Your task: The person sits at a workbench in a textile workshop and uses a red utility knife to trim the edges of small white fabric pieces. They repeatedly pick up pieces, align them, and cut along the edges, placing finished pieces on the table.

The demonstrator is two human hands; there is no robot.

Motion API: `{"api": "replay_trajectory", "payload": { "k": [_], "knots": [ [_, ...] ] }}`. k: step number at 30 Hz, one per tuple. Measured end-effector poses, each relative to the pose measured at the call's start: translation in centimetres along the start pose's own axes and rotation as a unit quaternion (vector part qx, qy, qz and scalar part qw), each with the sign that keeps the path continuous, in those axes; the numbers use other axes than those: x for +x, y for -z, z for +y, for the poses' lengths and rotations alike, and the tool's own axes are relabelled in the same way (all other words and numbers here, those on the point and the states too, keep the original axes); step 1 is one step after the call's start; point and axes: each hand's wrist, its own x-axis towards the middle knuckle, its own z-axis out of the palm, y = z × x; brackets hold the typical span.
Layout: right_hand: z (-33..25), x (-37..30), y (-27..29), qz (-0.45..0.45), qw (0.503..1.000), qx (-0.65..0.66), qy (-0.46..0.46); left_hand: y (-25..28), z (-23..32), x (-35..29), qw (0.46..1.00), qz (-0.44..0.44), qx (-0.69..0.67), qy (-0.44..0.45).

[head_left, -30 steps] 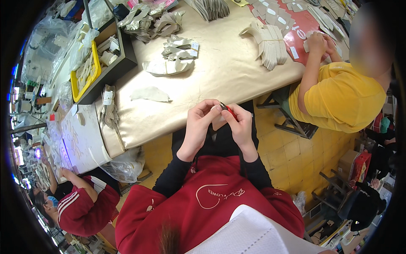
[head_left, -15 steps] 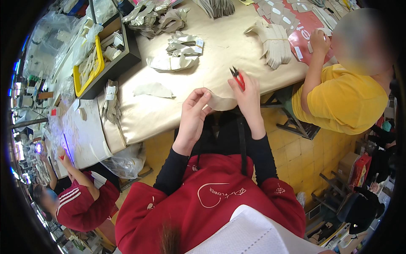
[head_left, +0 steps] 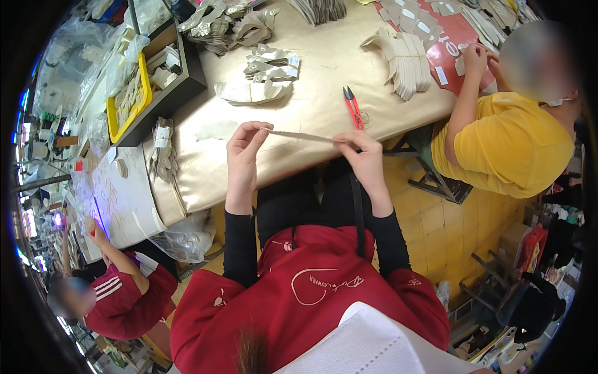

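Observation:
Between my two hands a beige piece of fabric or leather is stretched taut, seen nearly edge-on as a thin strip. My left hand pinches its left end between thumb and fingers. The right end is pinched by my right hand. Just beyond my right hand, red thread snips lie on the table with their dark blades pointing away. A pale cut piece lies flat beside my left hand, partly hidden by it.
The cloth-covered table carries a tied bundle of pieces and a beige stack. A yellow basket sits in a dark tray at left. A co-worker in yellow sits at right; another in red works at left.
The snips have gone from my right hand onto the table. My right hand has taken the piece's right end, and my left hand has moved left. The co-worker's hands at right have come together.

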Motion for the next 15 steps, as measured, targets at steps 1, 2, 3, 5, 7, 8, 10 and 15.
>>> {"api": "replay_trajectory", "payload": {
  "k": [1,2,3,5,7,8,10,15],
  "knots": [
    [0.2,0.3,0.4,0.025,0.999,-0.036,0.005,0.6,0.0,0.1,0.998,-0.031,0.056,-0.016],
    [0.5,0.7,0.8,0.046,0.992,-0.103,0.057,1.1,0.0,0.2,0.991,-0.061,0.111,-0.032],
    [0.8,1.1,1.1,0.065,0.977,-0.169,0.114,1.7,0.0,0.4,0.963,-0.086,0.248,-0.061],
    [1.3,1.4,1.5,0.06,0.953,-0.255,0.151,2.4,-0.5,0.8,0.9,-0.119,0.395,-0.139],
    [1.7,1.1,1.8,0.048,0.927,-0.335,0.16,3.1,-1.1,1.2,0.829,-0.137,0.509,-0.184],
    [1.9,0.9,1.8,0.046,0.913,-0.371,0.164,3.4,-1.4,1.1,0.829,-0.139,0.51,-0.184],
    [1.9,0.1,1.8,0.068,0.908,-0.378,0.165,3.7,-2.0,0.9,0.825,-0.143,0.52,-0.17],
    [1.4,-1.8,1.4,0.081,0.935,-0.303,0.162,2.5,-2.8,0.0,0.859,-0.046,0.477,-0.183]
  ]
}}
